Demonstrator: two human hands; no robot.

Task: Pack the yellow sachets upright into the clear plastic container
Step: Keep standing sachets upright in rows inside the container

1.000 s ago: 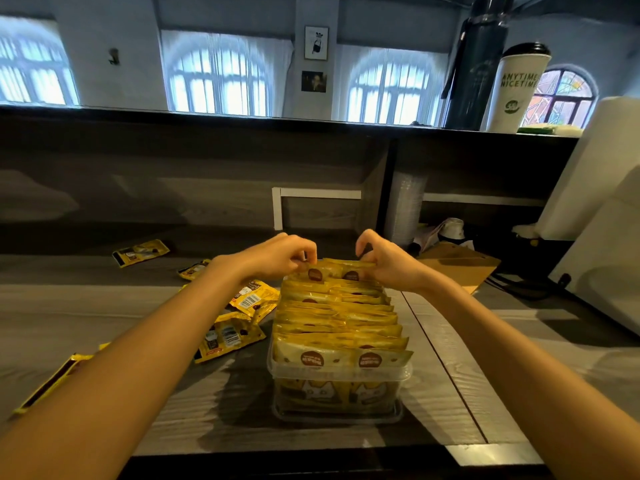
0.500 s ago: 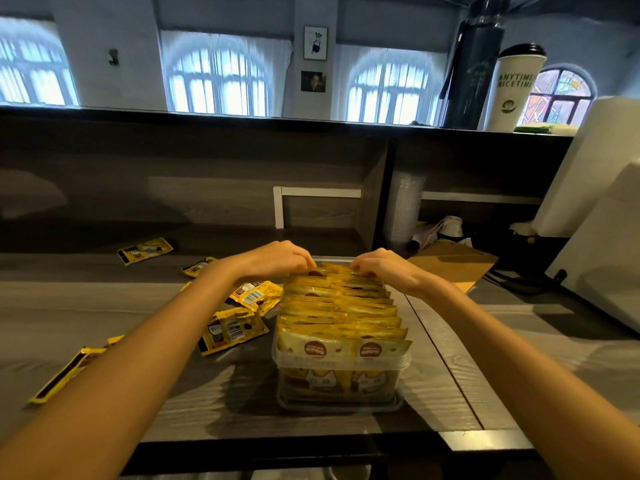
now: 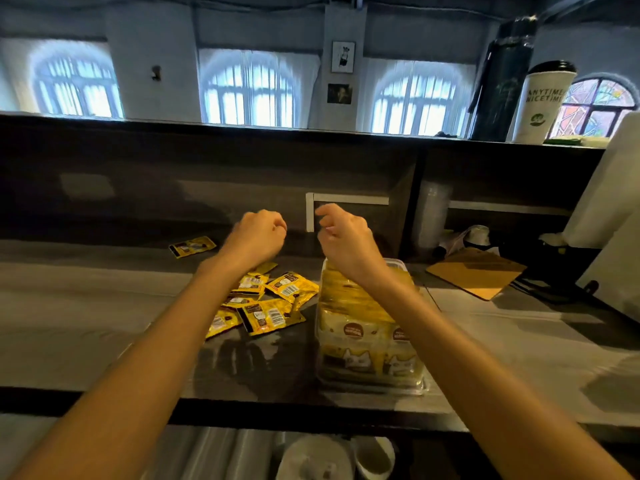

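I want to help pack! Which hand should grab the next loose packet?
Probably left. The left hand is on the side where the loose sachets lie, left of the clear container; the right hand is over that container.

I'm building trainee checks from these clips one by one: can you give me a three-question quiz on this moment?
1. True or false: the left hand or the right hand grips a sachet.
2. The loose sachets lie on the table to which side of the clear container? A. the person's left; B. the person's right; C. on top of it.
3. Fill in: the packed sachets stand ____ in the container.

Key: 1 false; 2 A; 3 upright.
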